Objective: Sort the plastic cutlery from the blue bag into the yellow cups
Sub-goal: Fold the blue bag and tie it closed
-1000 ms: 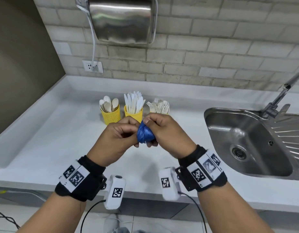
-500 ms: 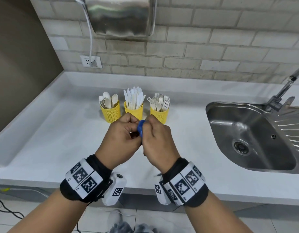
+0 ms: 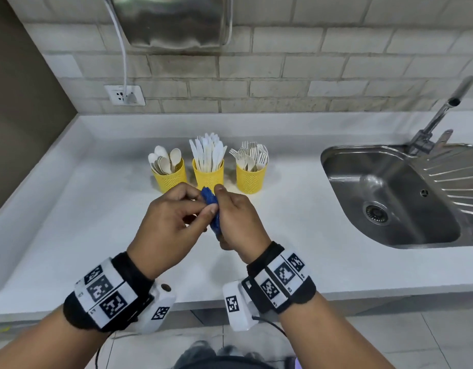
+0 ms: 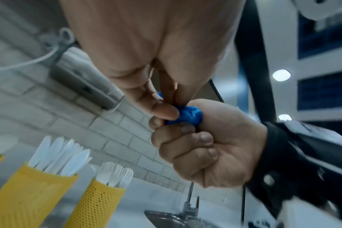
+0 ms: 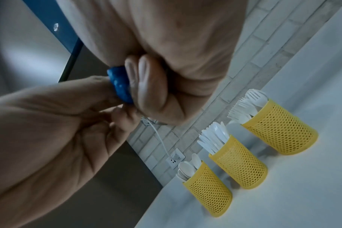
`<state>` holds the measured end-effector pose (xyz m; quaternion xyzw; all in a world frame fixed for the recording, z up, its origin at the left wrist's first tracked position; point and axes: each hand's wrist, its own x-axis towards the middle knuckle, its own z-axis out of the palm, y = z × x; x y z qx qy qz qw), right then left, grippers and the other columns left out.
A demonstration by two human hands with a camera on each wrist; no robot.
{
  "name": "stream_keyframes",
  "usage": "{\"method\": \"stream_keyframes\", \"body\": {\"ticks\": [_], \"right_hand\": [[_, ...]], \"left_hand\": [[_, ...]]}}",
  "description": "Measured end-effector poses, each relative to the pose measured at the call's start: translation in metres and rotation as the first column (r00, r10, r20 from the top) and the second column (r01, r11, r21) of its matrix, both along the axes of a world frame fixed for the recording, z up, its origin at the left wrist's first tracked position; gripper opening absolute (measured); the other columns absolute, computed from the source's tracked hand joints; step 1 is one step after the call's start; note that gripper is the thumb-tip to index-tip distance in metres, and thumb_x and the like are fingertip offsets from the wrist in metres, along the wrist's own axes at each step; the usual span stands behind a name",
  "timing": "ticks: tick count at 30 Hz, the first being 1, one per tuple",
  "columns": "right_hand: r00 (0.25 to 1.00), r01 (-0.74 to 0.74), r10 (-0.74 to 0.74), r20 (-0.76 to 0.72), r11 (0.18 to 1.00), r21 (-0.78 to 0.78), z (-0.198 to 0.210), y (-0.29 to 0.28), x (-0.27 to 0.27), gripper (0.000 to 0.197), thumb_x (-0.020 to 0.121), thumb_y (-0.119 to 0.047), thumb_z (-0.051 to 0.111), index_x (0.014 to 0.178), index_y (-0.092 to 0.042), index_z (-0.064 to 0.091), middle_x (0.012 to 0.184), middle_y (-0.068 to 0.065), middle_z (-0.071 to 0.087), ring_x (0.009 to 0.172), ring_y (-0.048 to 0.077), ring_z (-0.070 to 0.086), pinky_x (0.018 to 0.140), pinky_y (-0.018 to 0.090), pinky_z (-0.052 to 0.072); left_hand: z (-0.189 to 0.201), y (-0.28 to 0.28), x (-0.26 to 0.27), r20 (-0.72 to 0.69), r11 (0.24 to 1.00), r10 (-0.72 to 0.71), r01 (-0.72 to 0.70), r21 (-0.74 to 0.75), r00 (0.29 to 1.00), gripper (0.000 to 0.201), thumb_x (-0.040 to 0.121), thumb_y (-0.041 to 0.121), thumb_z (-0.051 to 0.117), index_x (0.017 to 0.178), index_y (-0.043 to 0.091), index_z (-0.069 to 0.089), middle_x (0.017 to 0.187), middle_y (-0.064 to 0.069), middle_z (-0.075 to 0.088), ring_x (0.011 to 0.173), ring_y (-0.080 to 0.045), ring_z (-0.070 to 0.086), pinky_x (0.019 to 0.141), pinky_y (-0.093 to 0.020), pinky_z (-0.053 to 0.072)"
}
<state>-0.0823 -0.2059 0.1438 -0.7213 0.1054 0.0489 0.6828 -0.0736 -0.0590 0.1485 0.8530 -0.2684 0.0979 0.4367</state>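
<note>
**Both hands on the balled-up blue bag**

Right now I have the blue bag (image 3: 212, 209) crumpled into a small wad between both hands, held above the white counter (image 3: 70, 222) just in front of the cups. My right hand (image 3: 239, 222) is curled into a fist around the lower part of the wad, while my left hand (image 3: 171, 219) pinches its upper end between thumb and fingertips. From the left wrist view, blue plastic bulges out above my right fist.

Behind my hands, three yellow perforated cups stand in a row near the back of the counter: the left cup (image 3: 169, 175) holds spoons (image 3: 164, 161), the middle cup (image 3: 208, 174) holds knives (image 3: 207, 150), the right cup (image 3: 250, 178) holds forks (image 3: 251, 155). To the right lies a steel sink (image 3: 389, 195) with its tap (image 3: 440, 115).
</note>
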Motion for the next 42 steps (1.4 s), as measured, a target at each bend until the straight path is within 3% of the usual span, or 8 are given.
{"method": "stream_keyframes", "body": {"ticks": [6, 14, 17, 22, 26, 31, 37, 42], "right_hand": [[0.999, 0.051, -0.052, 0.012, 0.996, 0.068, -0.006, 0.033, 0.014, 0.040, 0.102, -0.041, 0.043, 0.067, -0.035, 0.060, 0.049, -0.008, 0.047, 0.044, 0.017, 0.039, 0.046, 0.027, 0.034], [0.967, 0.254, -0.224, -0.121, 0.893, 0.372, -0.011, 0.055, 0.030, 0.035, 0.096, -0.006, 0.034, 0.064, -0.019, 0.042, 0.052, -0.002, 0.030, 0.039, 0.012, 0.023, 0.047, 0.018, 0.019], [0.954, 0.297, -0.253, -0.162, 0.875, 0.381, -0.017, 0.059, 0.034, 0.032, 0.098, -0.008, 0.034, 0.067, -0.017, 0.039, 0.055, 0.000, 0.024, 0.038, 0.011, 0.020, 0.044, 0.017, 0.016], [0.952, 0.295, -0.233, -0.200, 0.873, 0.388, -0.021, 0.066, 0.042, 0.028, 0.097, -0.012, 0.036, 0.072, -0.017, 0.046, 0.055, 0.002, 0.029, 0.043, 0.015, 0.023, 0.046, 0.020, 0.019], [0.975, 0.217, -0.177, -0.136, 0.893, 0.395, -0.021, 0.070, 0.048, 0.026, 0.098, -0.014, 0.039, 0.089, -0.011, 0.062, 0.065, 0.011, 0.054, 0.047, 0.021, 0.043, 0.046, 0.026, 0.038], [0.973, 0.229, -0.220, -0.062, 0.926, 0.300, -0.029, 0.066, 0.051, 0.034, 0.098, -0.001, 0.034, 0.093, -0.008, 0.067, 0.058, 0.007, 0.049, 0.040, 0.014, 0.033, 0.044, 0.018, 0.025], [0.926, 0.378, -0.374, -0.052, 0.916, 0.132, -0.040, 0.029, 0.032, 0.025, 0.087, -0.002, 0.044, 0.067, -0.007, 0.056, 0.052, -0.001, 0.032, 0.042, 0.016, 0.022, 0.047, 0.019, 0.019], [0.831, 0.554, -0.549, -0.089, 0.830, 0.058, -0.060, -0.026, 0.000, 0.038, 0.090, -0.017, 0.053, 0.065, -0.001, 0.028, 0.071, 0.012, 0.020, 0.062, 0.024, 0.012, 0.053, 0.028, 0.011]], "left_hand": [[-0.009, 0.014, 0.024, -0.077, 0.972, 0.185, -0.194, -0.130, 0.980, 0.019, 0.080, 0.010, 0.084, 0.065, 0.018, 0.076, 0.077, 0.010, 0.070, 0.077, -0.008, 0.069, 0.073, -0.026, 0.055], [-0.019, 0.034, 0.041, 0.163, 0.998, -0.028, 0.038, -0.058, 0.986, 0.018, 0.094, 0.016, 0.063, 0.081, 0.008, 0.074, 0.095, -0.001, 0.058, 0.084, -0.003, 0.059, 0.078, -0.010, 0.044], [-0.022, 0.043, 0.049, 0.102, 0.991, -0.084, 0.093, -0.095, 0.991, 0.002, 0.086, 0.007, 0.081, 0.087, 0.009, 0.080, 0.095, 0.000, 0.068, 0.082, -0.002, 0.068, 0.079, -0.012, 0.054], [-0.018, 0.051, 0.055, -0.065, 0.980, -0.076, 0.062, -0.188, 0.995, 0.026, 0.078, 0.004, 0.087, 0.090, 0.015, 0.067, 0.080, 0.008, 0.074, 0.076, -0.006, 0.074, 0.072, -0.018, 0.059], [-0.024, 0.054, 0.066, 0.108, 1.000, -0.021, 0.019, 0.021, 0.994, 0.022, 0.077, 0.006, 0.087, 0.085, 0.020, 0.072, 0.074, 0.016, 0.068, 0.075, -0.005, 0.062, 0.072, -0.018, 0.050], [-0.033, 0.062, 0.074, 0.226, 0.979, -0.151, 0.114, 0.168, 0.962, 0.013, 0.087, 0.034, 0.071, 0.093, 0.025, 0.078, 0.097, 0.007, 0.060, 0.089, -0.017, 0.049, 0.088, -0.012, 0.034], [-0.033, 0.089, 0.062, -0.041, 0.919, -0.333, 0.334, 0.207, 0.942, 0.028, 0.091, 0.050, 0.066, 0.114, 0.038, 0.071, 0.094, 0.014, 0.051, 0.085, -0.007, 0.056, 0.078, -0.013, 0.043], [-0.058, 0.108, 0.041, -0.399, 0.653, -0.462, 0.608, 0.451, 0.792, 0.027, 0.095, 0.067, 0.046, 0.105, 0.051, 0.066, 0.090, 0.022, 0.063, 0.082, -0.002, 0.062, 0.073, -0.018, 0.049]]}}
